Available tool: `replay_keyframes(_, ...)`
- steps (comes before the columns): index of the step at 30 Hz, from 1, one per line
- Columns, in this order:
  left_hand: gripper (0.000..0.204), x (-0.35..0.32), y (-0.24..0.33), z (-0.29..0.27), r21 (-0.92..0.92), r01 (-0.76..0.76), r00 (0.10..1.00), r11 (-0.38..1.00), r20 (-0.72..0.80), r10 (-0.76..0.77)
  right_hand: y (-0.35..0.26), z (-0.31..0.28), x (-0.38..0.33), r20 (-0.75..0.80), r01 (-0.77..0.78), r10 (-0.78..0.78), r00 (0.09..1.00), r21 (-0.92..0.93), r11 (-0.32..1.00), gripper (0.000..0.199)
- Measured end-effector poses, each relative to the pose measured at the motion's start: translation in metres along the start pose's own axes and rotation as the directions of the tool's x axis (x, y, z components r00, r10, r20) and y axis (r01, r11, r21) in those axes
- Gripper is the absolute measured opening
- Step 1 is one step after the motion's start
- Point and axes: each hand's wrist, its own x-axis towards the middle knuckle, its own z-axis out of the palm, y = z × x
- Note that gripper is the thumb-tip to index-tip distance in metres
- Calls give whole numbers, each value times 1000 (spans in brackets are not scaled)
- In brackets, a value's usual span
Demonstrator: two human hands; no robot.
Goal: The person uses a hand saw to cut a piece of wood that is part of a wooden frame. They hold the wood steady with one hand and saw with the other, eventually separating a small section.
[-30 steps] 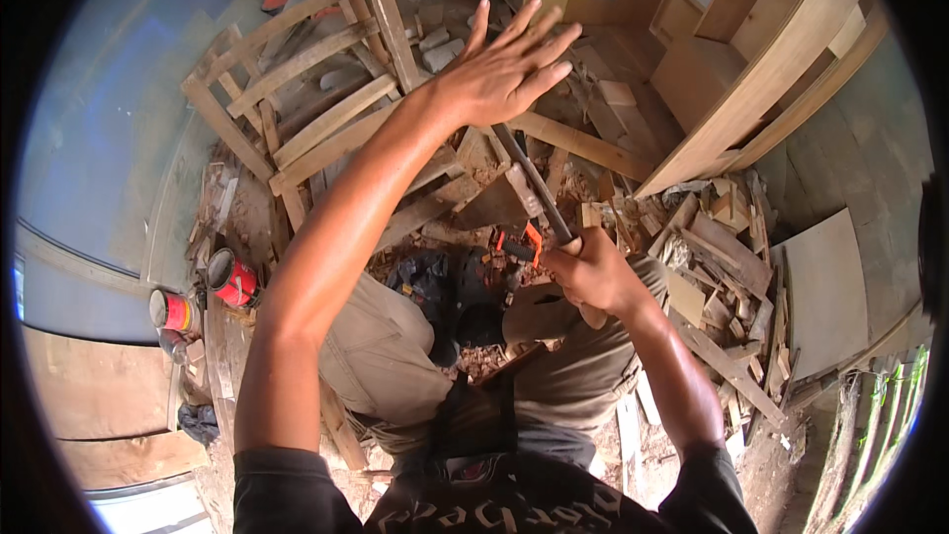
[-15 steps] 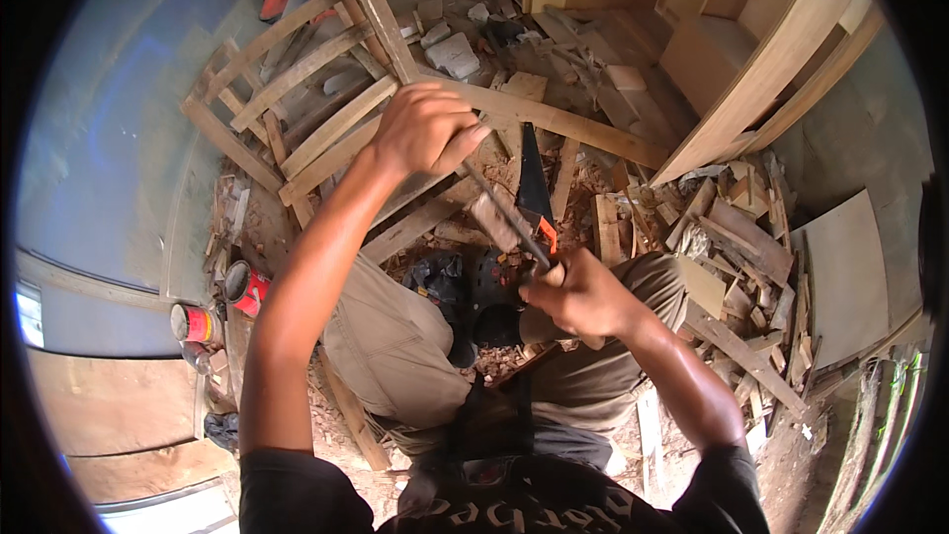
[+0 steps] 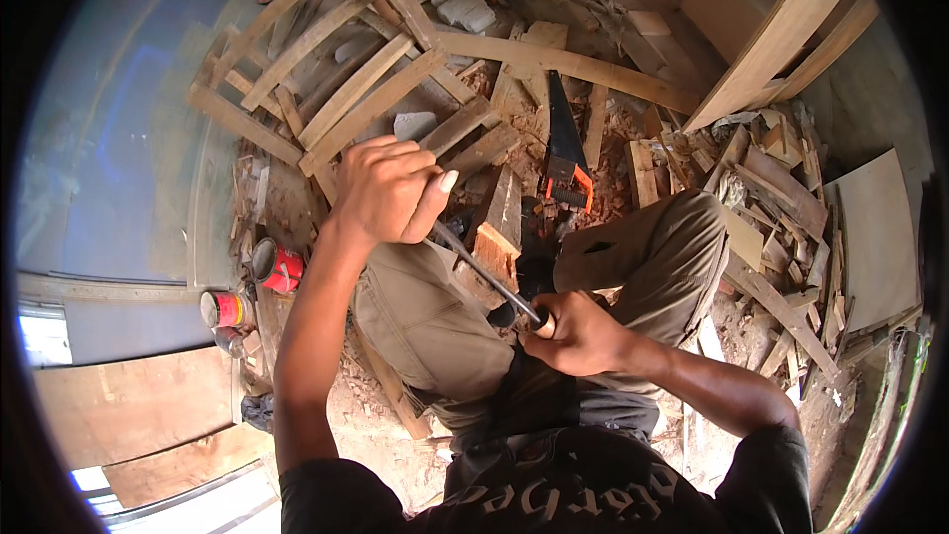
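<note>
Both my hands hold a long, narrow metal tool with a wooden handle [image 3: 489,272], slanting down to the right across my lap. My left hand [image 3: 390,193] is closed round its far left end, thumb out; that end is hidden in the fist. My right hand [image 3: 578,333] grips the wooden handle at the near right end. Just beyond the bar, between my knees, a wooden beam [image 3: 502,203] shows a pale, freshly cut face. I cannot tell whether the bar touches it. A handsaw [image 3: 565,143] with a black blade and orange-edged handle lies beyond.
A slatted wooden frame [image 3: 331,104] lies ahead left, with a long plank [image 3: 583,69] running right from it. Scrap wood [image 3: 776,198] is heaped at right beside a leaning board [image 3: 875,237]. Two red cans [image 3: 280,267] stand at left. Wood chips cover the floor around my legs.
Both hands and the tool have come nearer my body, the left hand most. The view has shifted, and the beam's cut face and the saw's handle now show more fully.
</note>
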Motion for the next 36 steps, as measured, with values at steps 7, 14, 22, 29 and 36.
replay_keyframes(7, 28, -34, 9, -9, 27, -15, 998, 1000, 61, 13, 23, 49, 1, -3, 10, -10, 1000, 18, 1000, 17)
replay_keyframes(14, 25, -49, 12, -10, 2, -14, 997, 1000, 75, 14, 29, 66, 5, 57, 26, -33, 998, 118, 993, 22)
replay_keyframes(22, 29, -90, 1, -27, 13, 68, 995, 998, 78, -68, 10, 100, 23, 438, -342, 113, 892, 492, 801, 21)
replay_keyframes(29, 26, -110, 40, -16, -168, 462, 584, 871, -682, -441, 2, 76, 48, 74, 140, -150, 986, 124, 982, 17)
replay_keyframes(36, 49, -102, 145, 43, -967, 254, -29, 30, -38, -999, 5, 79, 63, -83, 297, -286, 955, 189, 936, 15)
